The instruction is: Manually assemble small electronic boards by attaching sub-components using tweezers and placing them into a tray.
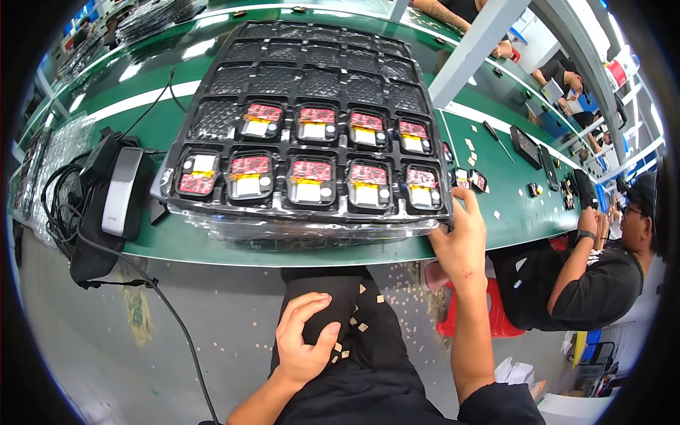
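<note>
A black plastic tray lies on top of a stack of trays at the table's front edge. Its two near rows hold several small black device housings with red boards, yellow tape and pale rectangles; the far pockets hold none. My right hand grips the tray's near right corner, thumb low against the side and fingers bent beside the rim. Over my lap hovers my left hand, fingers curved and apart, holding nothing. Small tan squares are scattered on my dark trousers.
Left of the trays are a grey-black device and tangled black cables. To the right lie a screwdriver, a black box and loose housings. A co-worker sits at right; a metal post rises behind.
</note>
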A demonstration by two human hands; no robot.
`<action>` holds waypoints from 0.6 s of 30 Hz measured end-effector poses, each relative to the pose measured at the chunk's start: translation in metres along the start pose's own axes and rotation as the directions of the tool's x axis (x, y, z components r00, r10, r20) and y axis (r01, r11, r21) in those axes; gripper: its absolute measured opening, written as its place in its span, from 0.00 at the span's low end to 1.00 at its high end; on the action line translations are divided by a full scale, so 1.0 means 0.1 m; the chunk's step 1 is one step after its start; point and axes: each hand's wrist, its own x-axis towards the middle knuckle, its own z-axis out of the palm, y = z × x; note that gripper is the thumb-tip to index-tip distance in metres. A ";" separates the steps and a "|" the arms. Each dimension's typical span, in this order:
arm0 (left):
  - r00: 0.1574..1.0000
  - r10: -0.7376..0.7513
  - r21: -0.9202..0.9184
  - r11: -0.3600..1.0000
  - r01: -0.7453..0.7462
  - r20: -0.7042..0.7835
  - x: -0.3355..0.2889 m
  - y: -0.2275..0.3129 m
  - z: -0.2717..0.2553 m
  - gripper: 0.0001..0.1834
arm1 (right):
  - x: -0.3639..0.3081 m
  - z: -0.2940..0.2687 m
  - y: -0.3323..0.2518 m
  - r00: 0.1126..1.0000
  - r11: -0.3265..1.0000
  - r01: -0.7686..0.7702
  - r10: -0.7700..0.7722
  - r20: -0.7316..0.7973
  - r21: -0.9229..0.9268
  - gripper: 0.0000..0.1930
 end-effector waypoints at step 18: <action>0.836 -0.333 -0.550 0.636 0.541 0.436 0.27 0.27 0.26 0.22 | -0.79 -0.30 -0.05 0.940 0.696 0.116 -0.307 0.148 0.709 0.25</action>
